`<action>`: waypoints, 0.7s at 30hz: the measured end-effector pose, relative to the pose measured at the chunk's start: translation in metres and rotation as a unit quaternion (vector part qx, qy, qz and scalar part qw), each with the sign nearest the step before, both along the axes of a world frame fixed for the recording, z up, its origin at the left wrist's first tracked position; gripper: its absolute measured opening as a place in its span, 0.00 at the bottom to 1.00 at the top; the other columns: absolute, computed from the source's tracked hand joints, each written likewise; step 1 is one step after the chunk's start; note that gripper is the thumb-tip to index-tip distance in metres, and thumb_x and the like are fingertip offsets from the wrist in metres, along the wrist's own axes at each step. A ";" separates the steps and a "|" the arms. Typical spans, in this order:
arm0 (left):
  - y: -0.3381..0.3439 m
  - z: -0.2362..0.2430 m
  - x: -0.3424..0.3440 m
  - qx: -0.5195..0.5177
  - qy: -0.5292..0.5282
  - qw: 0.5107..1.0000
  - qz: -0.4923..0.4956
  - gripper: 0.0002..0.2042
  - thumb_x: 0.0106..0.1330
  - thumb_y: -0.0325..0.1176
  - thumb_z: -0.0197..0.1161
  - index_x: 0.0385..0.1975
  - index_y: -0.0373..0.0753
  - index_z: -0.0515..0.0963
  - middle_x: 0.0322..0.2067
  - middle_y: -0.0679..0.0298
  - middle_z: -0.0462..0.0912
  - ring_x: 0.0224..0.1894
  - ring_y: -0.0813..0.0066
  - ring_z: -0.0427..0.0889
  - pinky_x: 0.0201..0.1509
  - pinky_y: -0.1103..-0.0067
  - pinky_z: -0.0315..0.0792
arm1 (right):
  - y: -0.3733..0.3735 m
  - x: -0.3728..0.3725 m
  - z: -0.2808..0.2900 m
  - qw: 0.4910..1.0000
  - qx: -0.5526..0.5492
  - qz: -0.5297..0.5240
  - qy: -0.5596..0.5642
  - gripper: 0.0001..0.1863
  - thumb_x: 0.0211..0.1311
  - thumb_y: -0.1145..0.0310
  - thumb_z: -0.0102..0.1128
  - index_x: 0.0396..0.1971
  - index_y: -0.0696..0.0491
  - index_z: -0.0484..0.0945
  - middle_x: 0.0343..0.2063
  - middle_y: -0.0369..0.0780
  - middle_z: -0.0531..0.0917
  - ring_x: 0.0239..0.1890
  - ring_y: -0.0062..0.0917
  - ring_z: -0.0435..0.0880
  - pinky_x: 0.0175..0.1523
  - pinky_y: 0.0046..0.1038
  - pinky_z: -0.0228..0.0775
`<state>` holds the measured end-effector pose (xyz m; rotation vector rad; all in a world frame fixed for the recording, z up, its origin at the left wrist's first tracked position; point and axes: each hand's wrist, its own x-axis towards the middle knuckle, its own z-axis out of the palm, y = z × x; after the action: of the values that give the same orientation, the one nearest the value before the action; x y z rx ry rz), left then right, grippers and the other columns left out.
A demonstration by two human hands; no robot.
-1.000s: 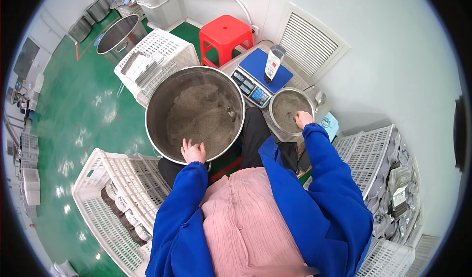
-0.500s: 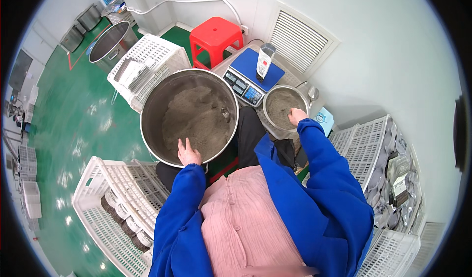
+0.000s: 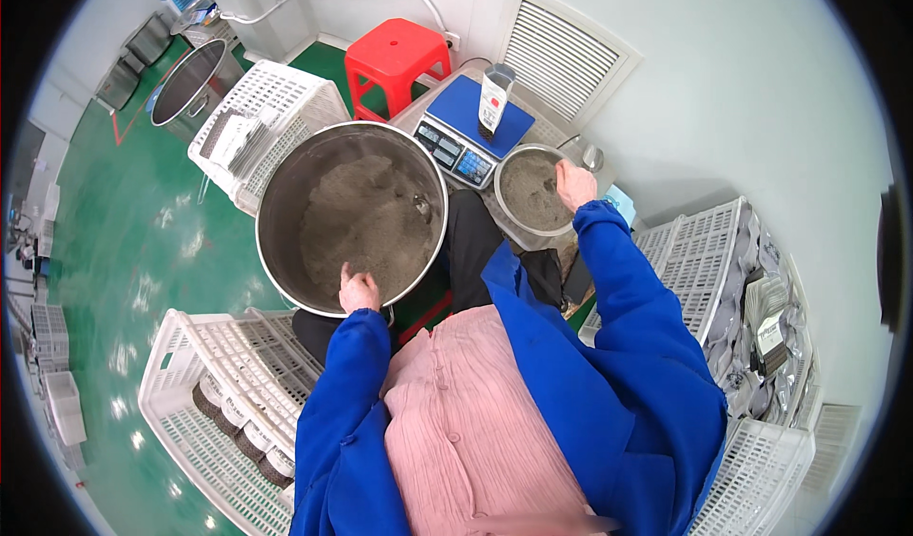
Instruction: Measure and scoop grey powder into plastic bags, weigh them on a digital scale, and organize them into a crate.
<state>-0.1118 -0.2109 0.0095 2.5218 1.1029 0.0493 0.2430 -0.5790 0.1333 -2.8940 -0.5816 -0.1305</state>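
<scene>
My left hand point(image 3: 359, 292) hangs over the near rim of a large steel pot point(image 3: 267, 257), one finger stretched out and the others loosely bent, holding nothing. Grey-brown powder point(image 3: 357, 217) is heaped in the pot, with a small shiny metal scoop point(image 3: 422, 207) partly sunk in it. At the right edge of a smaller steel bowl point(image 3: 509, 218) is my right hand point(image 3: 575, 187), its fingers drawn together; whatever they grip is hidden. More of the powder point(image 3: 533, 194) fills this bowl. Close beyond my right hand lies a ladle point(image 3: 592, 158).
Behind the bowl, a blue-topped scale point(image 3: 456, 151) carries an upright clear pouch point(image 3: 493, 103) with dark contents. A red stool point(image 3: 398, 56) stands farther back. White crates point(image 3: 276, 98) with pouches flank the pot; another crate point(image 3: 680, 270) stands at right by the wall.
My right hand has lifted from the powder in the bowl and shifted right and away, to the bowl's edge. My left hand's fingers have bent, leaving one stretched out. The view has shifted slightly.
</scene>
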 end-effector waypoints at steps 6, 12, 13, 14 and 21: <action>-0.013 0.005 0.008 0.007 -0.097 0.994 0.048 0.19 0.60 0.31 0.61 0.52 0.39 0.81 0.68 0.56 0.67 0.57 0.59 0.80 0.55 0.66 0.77 | -0.023 0.016 -0.017 0.994 0.088 -0.008 -0.065 0.13 0.70 0.59 0.51 0.36 0.51 0.81 0.27 0.52 0.84 0.33 0.51 0.84 0.40 0.47 0.76; -0.004 -0.003 0.000 0.051 -0.107 0.992 0.042 0.31 0.60 0.33 0.63 0.66 0.38 0.68 0.65 0.55 0.71 0.53 0.57 0.82 0.53 0.65 0.77 | 0.003 0.067 0.052 0.953 0.293 -0.064 -0.032 0.16 0.72 0.61 0.47 0.38 0.56 0.82 0.21 0.41 0.85 0.25 0.28 0.86 0.34 0.33 0.77; -0.010 0.008 0.008 0.005 -0.076 0.995 0.060 0.33 0.60 0.34 0.63 0.68 0.39 0.64 0.61 0.55 0.75 0.52 0.55 0.83 0.53 0.64 0.77 | 0.003 0.078 0.071 0.920 0.384 -0.082 0.001 0.17 0.72 0.61 0.47 0.38 0.57 0.82 0.21 0.40 0.85 0.24 0.25 0.84 0.32 0.30 0.77; -0.014 0.015 0.012 -0.040 -0.043 0.995 0.080 0.35 0.61 0.34 0.63 0.70 0.39 0.61 0.58 0.54 0.78 0.50 0.54 0.83 0.52 0.64 0.77 | 0.006 0.088 0.090 0.876 0.472 -0.096 0.037 0.18 0.73 0.60 0.47 0.38 0.58 0.81 0.22 0.40 0.85 0.23 0.22 0.83 0.31 0.26 0.76; -0.008 0.004 0.001 0.020 -0.094 0.994 0.046 0.16 0.62 0.41 0.65 0.47 0.42 0.82 0.50 0.56 0.84 0.46 0.55 0.85 0.49 0.65 0.79 | 0.108 0.119 0.169 0.882 0.469 -0.033 0.026 0.18 0.72 0.64 0.44 0.36 0.58 0.82 0.21 0.41 0.86 0.23 0.24 0.85 0.31 0.26 0.77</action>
<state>-0.1104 -0.2188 0.0135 2.4389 1.1507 0.3307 0.3618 -0.4705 0.3028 -1.9574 -0.2785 -0.2567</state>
